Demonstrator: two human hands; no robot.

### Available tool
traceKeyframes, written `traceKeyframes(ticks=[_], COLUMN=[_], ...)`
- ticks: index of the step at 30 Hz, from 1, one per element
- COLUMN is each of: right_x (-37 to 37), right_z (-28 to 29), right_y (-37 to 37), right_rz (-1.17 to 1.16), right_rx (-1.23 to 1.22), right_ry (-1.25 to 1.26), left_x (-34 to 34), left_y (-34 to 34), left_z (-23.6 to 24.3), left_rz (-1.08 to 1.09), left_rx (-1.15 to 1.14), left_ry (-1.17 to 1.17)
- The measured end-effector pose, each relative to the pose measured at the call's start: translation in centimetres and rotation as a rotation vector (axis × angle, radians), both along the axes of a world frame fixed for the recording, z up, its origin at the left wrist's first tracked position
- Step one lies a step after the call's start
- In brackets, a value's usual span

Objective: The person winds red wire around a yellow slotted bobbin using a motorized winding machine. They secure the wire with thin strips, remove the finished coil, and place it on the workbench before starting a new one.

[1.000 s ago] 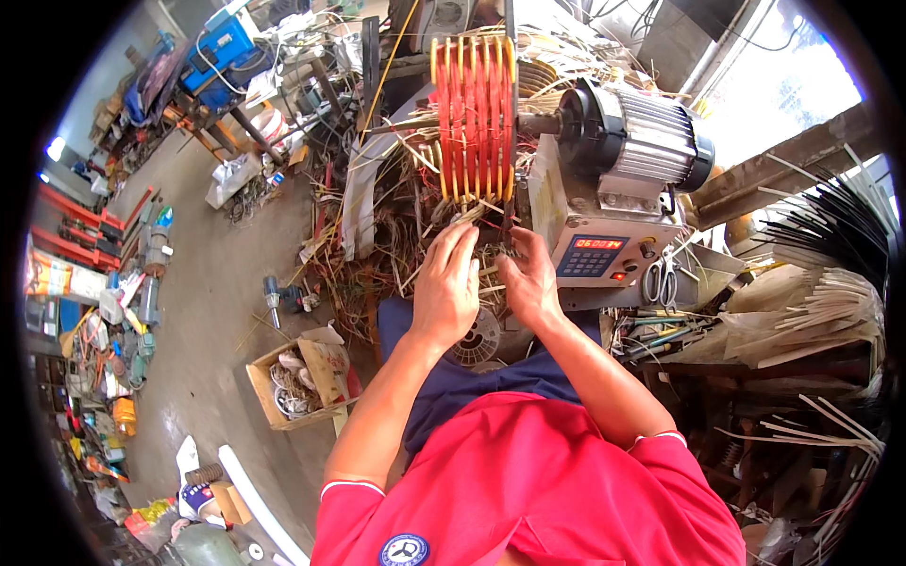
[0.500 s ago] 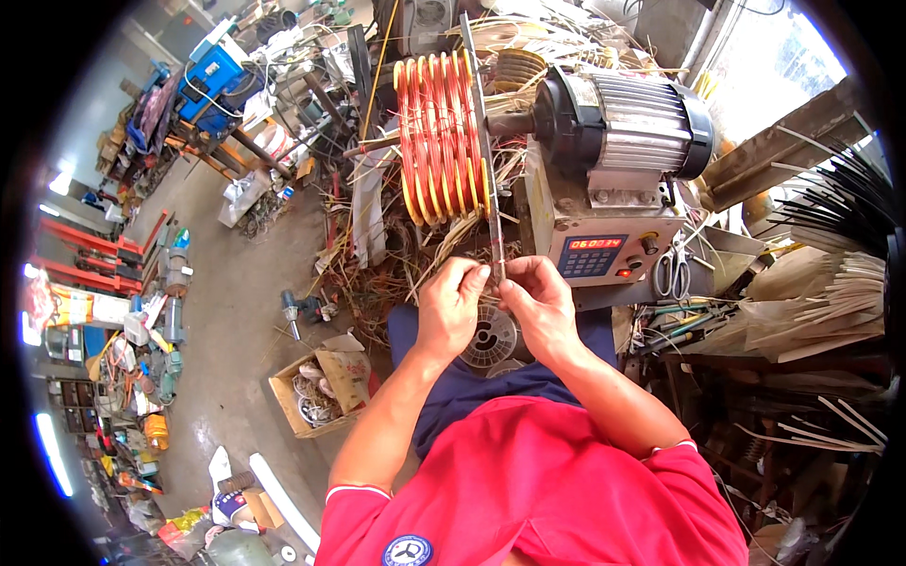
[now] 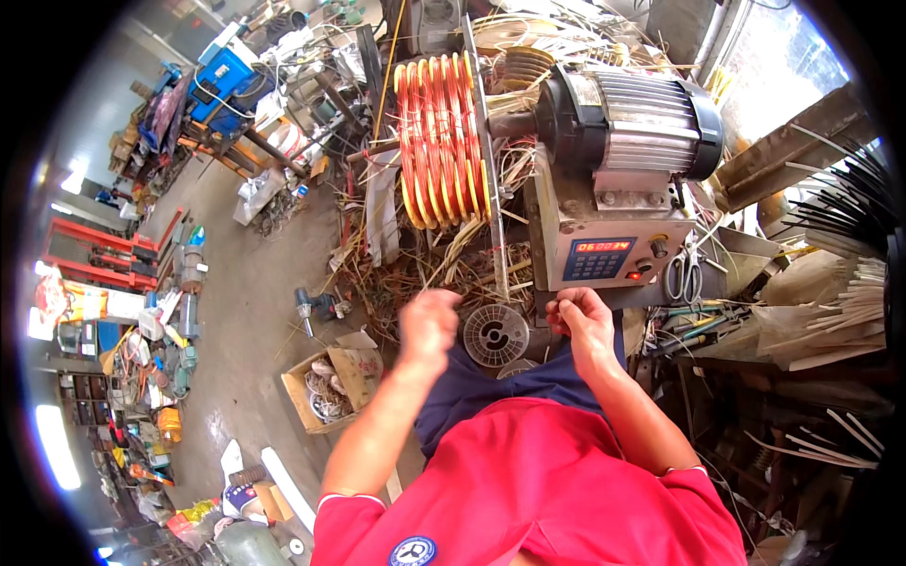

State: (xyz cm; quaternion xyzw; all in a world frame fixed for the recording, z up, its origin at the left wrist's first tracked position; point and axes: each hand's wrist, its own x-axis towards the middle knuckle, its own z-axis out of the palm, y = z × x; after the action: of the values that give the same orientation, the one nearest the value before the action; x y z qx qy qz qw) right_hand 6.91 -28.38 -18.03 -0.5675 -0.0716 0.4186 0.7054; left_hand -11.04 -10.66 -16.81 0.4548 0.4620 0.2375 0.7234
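Note:
My left hand [image 3: 429, 325], blurred, is below the coil former [image 3: 439, 141] wound with red copper wire between yellow rims. My right hand [image 3: 578, 319] has its fingers curled at the lower front of the control box [image 3: 604, 222]; what it holds, if anything, is unclear. Between my hands a grey plastic spool [image 3: 495, 332] lies low. A metal bar [image 3: 498, 250] stands beside the coil, which is on a shaft from the motor [image 3: 628, 123]. Loose strips [image 3: 387, 283] heap beneath the coil.
Scissors [image 3: 681, 269] and tools [image 3: 684, 335] are right of the box, with bundled strips [image 3: 849, 292] farther right. A cordless drill [image 3: 311, 307] and a cardboard box [image 3: 321, 391] sit on the floor at left, beyond which are red metal frames [image 3: 104, 255] and piled clutter.
My hands were together at the bar's lower end; they have come apart, the left moving down-left and the right to the right, both away from the bar.

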Motion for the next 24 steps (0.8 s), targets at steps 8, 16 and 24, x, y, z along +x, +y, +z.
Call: traceKeyframes(ticks=[8, 16, 24], right_x=[-2.0, -1.8, -6.3], right_z=[6.9, 3.9, -1.2], right_y=[1.3, 0.2, 2.3], right_rz=[0.201, 0.166, 0.303], right_rx=[0.32, -0.025, 0.043], right_ry=[0.122, -0.537, -1.234], left_x=[-0.7, 0.2, 7.7], left_y=[-5.3, -5.9, -1.7], left_z=[16.9, 2.3, 6.4], left_rz=[-0.414, -0.976, -0.055], left_rx=[1.107, 0.831, 0.304], left_ry=[-0.275, -0.088, -0.258])
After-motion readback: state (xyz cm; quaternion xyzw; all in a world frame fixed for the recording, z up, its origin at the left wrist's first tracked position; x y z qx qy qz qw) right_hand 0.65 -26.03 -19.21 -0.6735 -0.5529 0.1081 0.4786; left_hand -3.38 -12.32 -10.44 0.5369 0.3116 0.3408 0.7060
